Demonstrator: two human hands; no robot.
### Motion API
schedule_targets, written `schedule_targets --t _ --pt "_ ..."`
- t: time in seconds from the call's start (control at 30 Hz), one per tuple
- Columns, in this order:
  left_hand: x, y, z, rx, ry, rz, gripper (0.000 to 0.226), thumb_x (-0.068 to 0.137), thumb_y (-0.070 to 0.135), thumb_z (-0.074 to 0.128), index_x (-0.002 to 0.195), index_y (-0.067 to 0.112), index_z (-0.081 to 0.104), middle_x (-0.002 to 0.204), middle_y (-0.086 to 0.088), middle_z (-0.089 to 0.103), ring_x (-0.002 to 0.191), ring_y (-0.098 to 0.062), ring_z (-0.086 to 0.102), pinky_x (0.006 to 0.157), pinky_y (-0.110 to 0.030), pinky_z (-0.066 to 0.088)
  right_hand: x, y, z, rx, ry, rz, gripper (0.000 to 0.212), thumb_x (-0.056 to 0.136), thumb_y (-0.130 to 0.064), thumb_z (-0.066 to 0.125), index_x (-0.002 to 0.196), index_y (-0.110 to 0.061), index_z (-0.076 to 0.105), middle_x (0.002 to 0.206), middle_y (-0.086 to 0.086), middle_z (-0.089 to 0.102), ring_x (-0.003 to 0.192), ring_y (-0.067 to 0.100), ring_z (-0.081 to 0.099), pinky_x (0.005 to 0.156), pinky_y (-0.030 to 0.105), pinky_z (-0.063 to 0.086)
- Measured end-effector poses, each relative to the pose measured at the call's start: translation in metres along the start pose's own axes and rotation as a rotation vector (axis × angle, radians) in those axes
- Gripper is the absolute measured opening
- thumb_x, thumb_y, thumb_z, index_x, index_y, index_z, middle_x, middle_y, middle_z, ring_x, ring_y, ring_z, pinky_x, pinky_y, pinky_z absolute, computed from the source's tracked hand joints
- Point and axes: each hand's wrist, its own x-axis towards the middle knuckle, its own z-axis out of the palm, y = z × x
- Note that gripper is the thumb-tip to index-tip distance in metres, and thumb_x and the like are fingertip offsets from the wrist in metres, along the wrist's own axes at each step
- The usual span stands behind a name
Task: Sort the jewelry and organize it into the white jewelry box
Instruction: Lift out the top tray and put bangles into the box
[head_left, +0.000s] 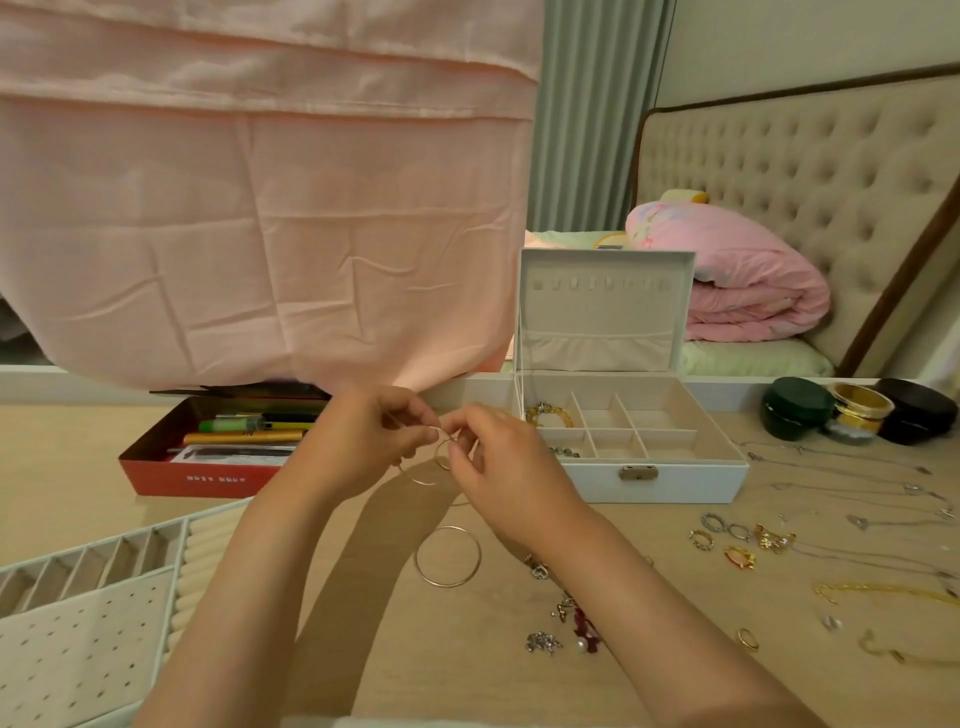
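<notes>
Both our left hand (363, 441) and right hand (498, 467) pinch thin gold wire hoops (423, 482) in their fingers beside the open white jewelry box (691, 483); next we likely untangle them and drop them in.

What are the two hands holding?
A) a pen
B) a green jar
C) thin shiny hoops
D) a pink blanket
C: the left hand and the right hand both pinch thin metal hoops held between them.
</notes>
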Motion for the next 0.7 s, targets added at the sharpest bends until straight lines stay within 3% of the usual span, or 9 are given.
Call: schedule_targets --t 0.2,0.33,0.47,0.6,0.7 --pt "0.0 0.025 0.027 -0.128 0.107 0.028 0.008 0.085 0.02 0.078 0.081 0.026 0.074 0.072 0.001 0.071 0.063 -0.007 0.065 0.059 -0.014 0.047 0.006 0.018 -0.031 0.169 0.156 0.075 0.011 0.089 -0.017 0.074 0.096 -0.024 0.079 0.089 -0.01 0.069 0.076 0.004 0.061 0.072 0.012 0.045" --pt "0.014 0.055 0.057 -0.111 0.105 0.092 0.012 0.086 0.024 0.076 0.081 0.034 0.073 0.074 0.016 0.07 0.069 -0.001 0.061 0.065 -0.017 0.045 0.002 0.043 -0.073 0.174 0.191 0.132 0.011 0.086 -0.014 0.078 0.093 -0.021 0.081 0.086 -0.011 0.072 0.08 0.001 0.064 0.072 0.007 0.044" --pt "0.04 0.091 0.094 0.01 0.026 0.119 0.011 0.089 0.021 0.071 0.095 0.03 0.073 0.083 0.015 0.068 0.074 -0.002 0.062 0.066 -0.017 0.049 -0.003 0.071 -0.121 0.09 0.225 0.209 0.015 0.086 -0.013 0.078 0.095 -0.025 0.079 0.081 -0.012 0.069 0.074 0.001 0.063 0.07 0.01 0.047" --pt "0.065 0.109 0.137 0.112 -0.13 0.094 0.022 0.092 0.014 0.061 0.106 0.028 0.073 0.09 0.01 0.07 0.072 -0.012 0.067 0.059 -0.014 0.05 -0.007 0.109 -0.155 -0.116 0.12 0.327 0.011 0.09 -0.012 0.074 0.095 -0.021 0.078 0.079 -0.013 0.066 0.069 -0.002 0.057 0.065 0.011 0.041" --pt "0.073 0.122 0.162 0.193 -0.248 0.084 0.032 0.094 0.023 0.062 0.126 0.027 0.065 0.114 0.009 0.068 0.1 -0.011 0.064 0.085 -0.022 0.047 -0.012 0.134 -0.166 -0.266 0.047 0.384 0.011 0.094 -0.015 0.069 0.099 -0.022 0.077 0.094 -0.004 0.072 0.082 0.009 0.063 0.077 0.024 0.051"
